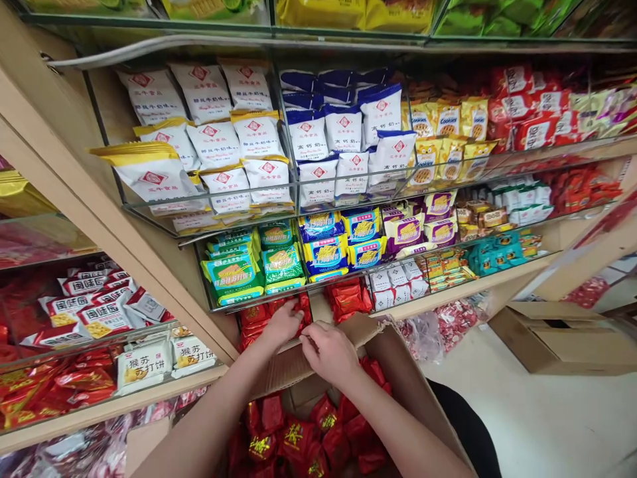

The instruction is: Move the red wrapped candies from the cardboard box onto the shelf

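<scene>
My left hand (284,326) reaches into the bottom shelf, its fingers stretched out over shiny red snack packets (253,317) and touching them. Just to its right, my right hand (328,352) is above the rim of an open cardboard box, with its fingers curled together. Whatever those fingers may hold is hidden. The cardboard box (408,372) stands against the shelf front, below both forearms. Inside it lie several loose red packets with gold lettering (296,438). Another pile of red packets (348,299) sits on the shelf beyond my right hand.
Clear dividers split the shelves, which hold white milk-biscuit packets (213,143), green biscuit packets (233,273) and white-and-red packets (397,284). A wooden upright (149,265) rises at left. Wrapped goods (448,328) lie under the shelf. Another cardboard box (562,338) rests on the floor at right.
</scene>
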A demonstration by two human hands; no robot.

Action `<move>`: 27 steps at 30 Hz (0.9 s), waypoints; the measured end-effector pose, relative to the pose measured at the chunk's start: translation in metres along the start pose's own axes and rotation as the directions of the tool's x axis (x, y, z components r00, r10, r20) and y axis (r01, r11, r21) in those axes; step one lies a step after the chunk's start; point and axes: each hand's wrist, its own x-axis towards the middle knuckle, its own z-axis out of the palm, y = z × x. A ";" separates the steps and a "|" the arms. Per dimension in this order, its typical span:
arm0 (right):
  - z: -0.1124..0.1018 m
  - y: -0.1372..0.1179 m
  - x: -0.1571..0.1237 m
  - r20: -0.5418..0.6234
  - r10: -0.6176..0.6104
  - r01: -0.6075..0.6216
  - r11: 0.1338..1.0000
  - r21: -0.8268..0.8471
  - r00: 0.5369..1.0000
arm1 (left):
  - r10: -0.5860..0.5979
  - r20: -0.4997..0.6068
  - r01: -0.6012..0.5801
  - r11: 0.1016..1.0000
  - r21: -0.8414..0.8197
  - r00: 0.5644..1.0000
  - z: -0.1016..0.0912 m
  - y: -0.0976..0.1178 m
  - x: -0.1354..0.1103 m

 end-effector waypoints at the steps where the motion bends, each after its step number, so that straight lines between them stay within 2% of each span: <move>1: 0.000 0.001 -0.001 -0.008 -0.005 0.005 1.000 0.013 1.000 | 0.023 0.021 -0.024 1.000 0.013 1.000 -0.009 0.003 -0.013; 3: 0.001 0.001 -0.002 -0.026 -0.007 0.008 0.999 0.035 1.000 | 0.114 0.059 -0.117 0.991 0.065 0.992 -0.027 0.005 -0.047; 5: 0.002 0.002 -0.003 -0.044 -0.007 0.009 0.999 0.044 0.999 | 0.329 0.104 -0.345 0.909 0.232 0.938 -0.045 -0.003 -0.087; 6: 0.003 0.002 -0.003 -0.055 -0.012 0.015 0.999 0.045 0.998 | 0.379 0.122 -0.398 0.865 0.305 0.917 -0.052 -0.012 -0.106; 8: 0.004 0.003 -0.004 -0.078 -0.032 0.035 0.998 0.042 0.996 | 0.364 0.296 -0.460 0.797 0.391 0.883 -0.060 -0.039 -0.136; 9: 0.006 0.003 -0.004 -0.088 -0.041 0.045 0.998 0.037 0.995 | 0.296 0.427 -0.479 0.766 0.428 0.854 -0.061 -0.056 -0.145; 10: 0.007 0.004 -0.005 -0.095 -0.049 0.052 0.998 0.029 0.994 | 0.217 0.502 -0.477 0.739 0.476 0.837 -0.059 -0.074 -0.151; 12: 0.009 0.004 -0.007 -0.097 -0.059 0.059 0.998 0.004 0.994 | 0.063 0.532 -0.435 0.661 0.612 0.845 -0.053 -0.109 -0.150; 14: 0.011 0.005 -0.010 -0.094 -0.064 0.062 0.998 -0.028 0.993 | -0.072 0.486 -0.379 0.532 0.757 0.871 -0.044 -0.138 -0.140; 17: 0.013 0.005 -0.014 -0.087 -0.071 0.066 0.996 -0.058 0.994 | -0.185 0.458 -0.379 0.345 0.859 0.870 -0.031 -0.163 -0.124; 19: 0.014 0.004 -0.017 -0.080 -0.072 0.066 0.995 -0.068 0.994 | -0.198 0.433 -0.372 0.280 0.885 0.880 -0.025 -0.172 -0.118; 21: 0.015 0.004 -0.020 -0.076 -0.073 0.067 0.995 -0.079 0.994 | -0.193 0.423 -0.367 0.268 0.891 0.885 -0.023 -0.177 -0.117; 25: 0.016 0.004 -0.020 -0.086 -0.068 0.060 0.994 -0.088 0.994 | -0.205 0.467 -0.405 0.282 0.870 0.860 -0.021 -0.188 -0.117; 27: 0.017 0.003 -0.019 -0.092 -0.063 0.055 0.995 -0.085 0.994 | -0.210 0.498 -0.410 0.353 0.841 0.841 -0.021 -0.191 -0.116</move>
